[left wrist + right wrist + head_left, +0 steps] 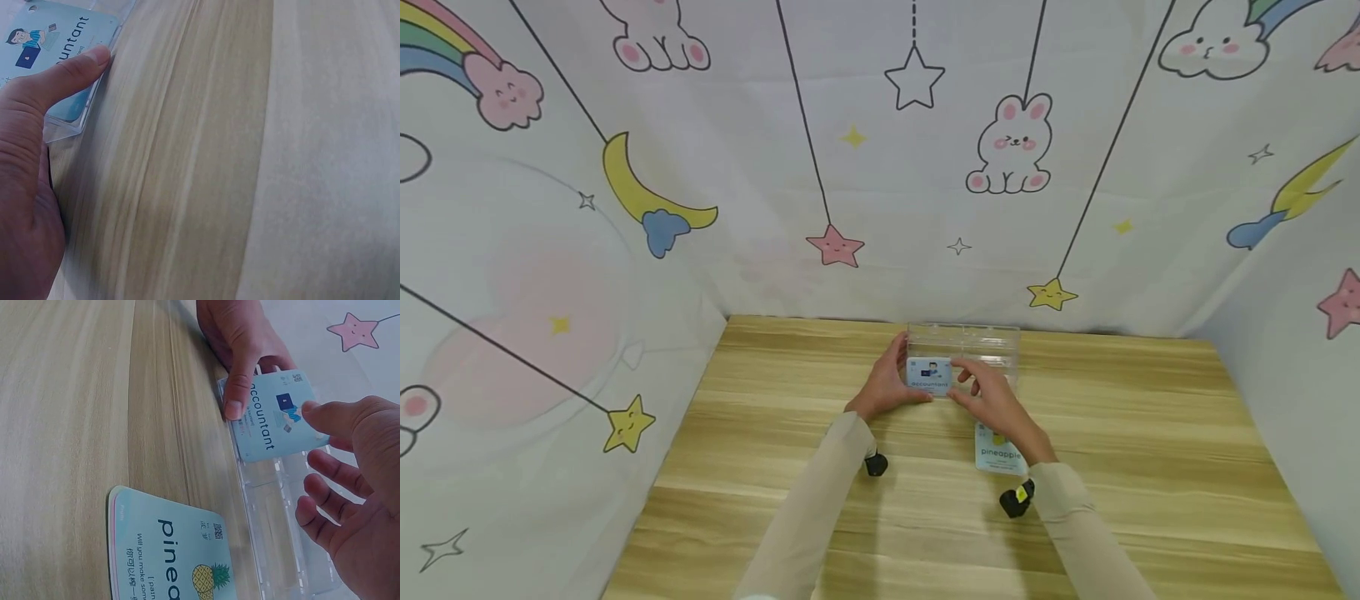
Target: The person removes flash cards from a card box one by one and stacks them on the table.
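A light-blue flash card [929, 376] with the word "accountant" and a cartoon figure sits at the left end of a clear plastic box [992, 335]. My left hand [883, 385] grips that end of the box, its thumb lying across the card's lower edge in the left wrist view. On the opposite side, my right hand [369, 469] pinches the card's edge between thumb and index finger, the other fingers loosely bent. Whether more cards lie behind this one is hidden. A stack of flash cards topped by "pineapple" [172, 550] lies on the table below my right hand.
The wood-grain table [775, 367] ends at the back against a white cloth [917, 208] printed with stars, rabbits and clouds. Cloth also hangs at both sides. The box has several dividers and stands near the table's back edge.
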Tool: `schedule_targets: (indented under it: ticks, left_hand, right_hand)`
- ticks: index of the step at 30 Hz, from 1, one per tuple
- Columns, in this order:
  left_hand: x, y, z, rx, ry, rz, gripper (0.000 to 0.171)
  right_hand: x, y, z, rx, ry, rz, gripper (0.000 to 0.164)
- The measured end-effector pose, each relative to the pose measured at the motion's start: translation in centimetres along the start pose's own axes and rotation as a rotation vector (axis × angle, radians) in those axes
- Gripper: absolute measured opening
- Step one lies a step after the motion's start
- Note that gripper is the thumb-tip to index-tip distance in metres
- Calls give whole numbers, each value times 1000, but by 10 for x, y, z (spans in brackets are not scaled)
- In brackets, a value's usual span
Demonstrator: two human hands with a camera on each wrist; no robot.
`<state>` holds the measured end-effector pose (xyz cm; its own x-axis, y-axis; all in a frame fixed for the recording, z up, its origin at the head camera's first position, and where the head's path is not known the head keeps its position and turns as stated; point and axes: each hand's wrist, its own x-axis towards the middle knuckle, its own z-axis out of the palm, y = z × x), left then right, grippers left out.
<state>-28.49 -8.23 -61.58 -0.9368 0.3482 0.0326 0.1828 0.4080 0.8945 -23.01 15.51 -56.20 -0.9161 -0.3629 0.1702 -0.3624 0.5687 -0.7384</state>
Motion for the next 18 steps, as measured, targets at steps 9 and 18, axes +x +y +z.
schedule_targets:
  ticks: [9, 18]
  left_hand:
    - [0, 0, -1, 11, 1, -5, 129]
    - [0, -2, 0, 2, -4, 8, 129]
  right_hand:
    - [1, 0, 1, 10, 16, 1, 47]
    - [-2, 1, 2, 31, 23, 17, 45]
